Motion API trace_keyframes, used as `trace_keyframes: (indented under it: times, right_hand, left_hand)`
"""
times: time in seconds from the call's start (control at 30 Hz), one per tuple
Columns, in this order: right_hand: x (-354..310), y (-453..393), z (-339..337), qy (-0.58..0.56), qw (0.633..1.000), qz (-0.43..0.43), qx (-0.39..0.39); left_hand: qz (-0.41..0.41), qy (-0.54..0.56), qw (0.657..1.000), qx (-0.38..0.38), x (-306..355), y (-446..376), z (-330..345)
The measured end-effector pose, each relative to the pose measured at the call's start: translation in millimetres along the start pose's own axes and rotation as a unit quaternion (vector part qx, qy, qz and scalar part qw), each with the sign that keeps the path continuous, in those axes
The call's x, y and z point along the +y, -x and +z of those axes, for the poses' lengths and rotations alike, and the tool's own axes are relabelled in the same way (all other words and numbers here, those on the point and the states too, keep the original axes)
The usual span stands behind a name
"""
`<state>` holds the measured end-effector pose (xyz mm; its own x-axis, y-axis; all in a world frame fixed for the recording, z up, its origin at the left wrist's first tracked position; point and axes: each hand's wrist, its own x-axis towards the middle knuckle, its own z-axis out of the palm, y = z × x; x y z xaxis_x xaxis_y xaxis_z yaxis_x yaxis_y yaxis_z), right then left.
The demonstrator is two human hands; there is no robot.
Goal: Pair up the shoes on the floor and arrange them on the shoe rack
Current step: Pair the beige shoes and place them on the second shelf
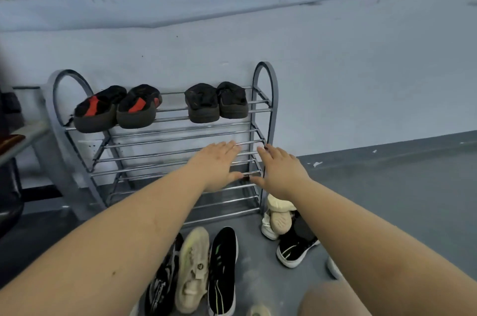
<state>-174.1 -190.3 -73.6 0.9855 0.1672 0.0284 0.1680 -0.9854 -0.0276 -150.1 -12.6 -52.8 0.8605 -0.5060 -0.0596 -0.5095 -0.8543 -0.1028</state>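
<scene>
Sneakers (193, 272) below hands (216, 166), rack (160, 135).

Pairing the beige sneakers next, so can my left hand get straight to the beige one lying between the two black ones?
Probably yes: the left hand is open and empty, and nothing covers the beige sneaker.

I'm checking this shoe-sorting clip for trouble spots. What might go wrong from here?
The metal shoe rack has shelves of thin bars with gaps, so a shoe set carelessly may tip through. On the floor, the black sneaker with green stripes lies far from the black sneaker with white stripes, so mispairing seems possible.
</scene>
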Motion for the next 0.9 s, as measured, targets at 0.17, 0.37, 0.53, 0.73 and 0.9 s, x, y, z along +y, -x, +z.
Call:
trace_keyframes:
  times: [0.17,0.37,0.53,0.73,0.9]
  right_hand:
    - [40,26,20,-0.001,0.999,0.017,-0.029]
    - [92,41,69,-0.007,0.994,0.071,-0.084]
    - [127,34,114,-0.018,0.989,0.086,-0.121]
    - [155,10,174,-0.045,0.981,0.096,-0.162]
    - [171,-25,215,-0.063,0.976,0.103,-0.18]
  left_hand:
    - [0.02,0.031,0.999,-0.02,42,-12,21]
    - [0.045,0.047,0.995,-0.07,85,-39,69]
    - [0.049,0.05,0.99,-0.12,98,-65,115]
    - [0.025,0.082,0.981,-0.175,97,-106,164]
    - [0.013,0.094,0.976,-0.197,91,-148,201]
